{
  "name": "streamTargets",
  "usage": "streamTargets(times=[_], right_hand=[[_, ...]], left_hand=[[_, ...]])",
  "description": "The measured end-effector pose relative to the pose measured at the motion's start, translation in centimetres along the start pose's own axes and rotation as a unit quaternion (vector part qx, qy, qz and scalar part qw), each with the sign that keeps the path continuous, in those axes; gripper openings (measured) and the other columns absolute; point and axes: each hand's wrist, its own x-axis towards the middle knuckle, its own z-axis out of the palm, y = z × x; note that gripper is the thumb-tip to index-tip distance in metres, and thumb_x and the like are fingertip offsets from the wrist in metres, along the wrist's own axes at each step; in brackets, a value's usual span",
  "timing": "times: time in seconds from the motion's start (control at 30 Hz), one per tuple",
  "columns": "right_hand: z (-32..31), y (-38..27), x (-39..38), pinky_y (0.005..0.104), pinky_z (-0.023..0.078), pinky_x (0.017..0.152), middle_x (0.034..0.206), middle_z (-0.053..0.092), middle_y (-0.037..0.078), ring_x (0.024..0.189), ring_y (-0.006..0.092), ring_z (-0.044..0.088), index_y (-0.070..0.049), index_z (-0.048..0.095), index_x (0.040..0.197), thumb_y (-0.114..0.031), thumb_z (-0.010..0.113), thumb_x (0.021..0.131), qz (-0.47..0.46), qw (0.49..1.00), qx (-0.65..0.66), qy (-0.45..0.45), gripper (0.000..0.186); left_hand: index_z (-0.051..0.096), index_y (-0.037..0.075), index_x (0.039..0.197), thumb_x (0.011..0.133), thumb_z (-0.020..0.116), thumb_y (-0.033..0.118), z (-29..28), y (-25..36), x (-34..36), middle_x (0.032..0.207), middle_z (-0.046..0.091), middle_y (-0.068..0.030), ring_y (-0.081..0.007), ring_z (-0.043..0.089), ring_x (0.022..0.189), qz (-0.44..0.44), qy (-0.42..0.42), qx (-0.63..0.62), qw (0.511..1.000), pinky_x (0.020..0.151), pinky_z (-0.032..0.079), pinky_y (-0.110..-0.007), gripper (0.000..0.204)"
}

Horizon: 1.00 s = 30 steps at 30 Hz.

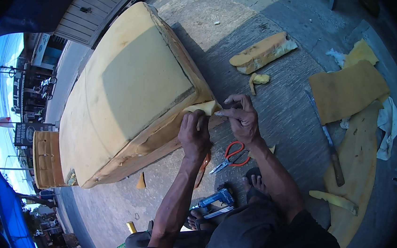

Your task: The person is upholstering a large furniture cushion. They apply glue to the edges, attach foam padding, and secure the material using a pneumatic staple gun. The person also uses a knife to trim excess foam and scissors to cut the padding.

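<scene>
A large block-shaped seat covered in yellow foam (pixel 136 81) stands in front of me, with its near right corner by my hands. At that corner a small pale-yellow foam piece (pixel 203 107) lies against the side. My left hand (pixel 195 134) is closed on the foam piece's lower edge, its fingertips partly hidden. On the other side my right hand (pixel 242 119) pinches the piece's right end between its fingertips, the other fingers curled. Below my hands, red-handled scissors (pixel 233 156) lie on the concrete, blades apart.
A blue staple gun (pixel 214 198) rests by my feet. To the right are a long knife (pixel 331 147), a brown foam sheet (pixel 350 90), a long foam strip (pixel 357 171) and a white cloth (pixel 389 126). Farther off lies a thick foam offcut (pixel 263 52). A padded backrest (pixel 47 158) stands at left.
</scene>
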Motion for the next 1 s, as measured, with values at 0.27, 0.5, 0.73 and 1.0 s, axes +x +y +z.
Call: streamTargets(times=[0.27, 0.5, 0.73, 1.0], right_hand=[[-0.2, -0.1, -0.5, 0.0301, 0.053, 0.081, 0.112, 0.058, 0.011, 0.096, 0.0187, 0.061, -0.016, 0.075, 0.124, 0.008, 0.058, 0.086, 0.031, 0.998, 0.056, 0.009, 0.048], [3.9, 1.2, -0.8, 0.0336, 0.052, 0.095, 0.12, 0.058, 0.009, 0.114, 0.0217, 0.057, -0.013, 0.064, 0.138, 0.002, 0.066, 0.088, 0.097, 0.984, 0.143, 0.042, 0.052], [5.6, 3.0, 0.8, 0.0284, 0.052, 0.095, 0.12, 0.059, 0.006, 0.115, 0.0163, 0.061, -0.01, 0.071, 0.124, -0.009, 0.071, 0.096, 0.122, 0.946, 0.298, 0.048, 0.028], [7.1, 1.8, 2.1, 0.0266, 0.052, 0.085, 0.113, 0.061, 0.001, 0.102, 0.0097, 0.061, -0.01, 0.072, 0.116, -0.018, 0.07, 0.101, 0.189, 0.933, 0.293, 0.092, 0.018]], left_hand=[[0.067, 0.003, 0.104, 0.089, 0.075, 0.004, 0.3, 0.3, 0.4, 0.095, 0.071, -0.0127, -0.0288, 0.072, 0.088, 0.005, 0.008, 0.016, 1.0, 0.079, 0.055, -0.038, 0.017], [0.068, 0.002, 0.111, 0.093, 0.074, 0.006, 0.1, 0.2, 1.3, 0.095, 0.073, -0.0126, -0.0222, 0.073, 0.081, -0.02, 0.005, -0.027, 0.999, 0.073, 0.057, -0.034, 0.019], [0.065, 0.009, 0.127, 0.088, 0.079, 0.018, -1.8, 0.5, 2.8, 0.129, 0.065, -0.0122, -0.0275, 0.057, 0.129, 0.087, 0.022, 0.183, 0.979, 0.108, 0.039, -0.047, 0.042], [0.068, 0.013, 0.121, 0.089, 0.077, 0.03, 0.0, -1.0, 4.3, 0.124, 0.068, -0.0094, -0.0282, 0.057, 0.127, 0.058, 0.043, 0.229, 0.971, 0.11, 0.031, -0.047, 0.038]])
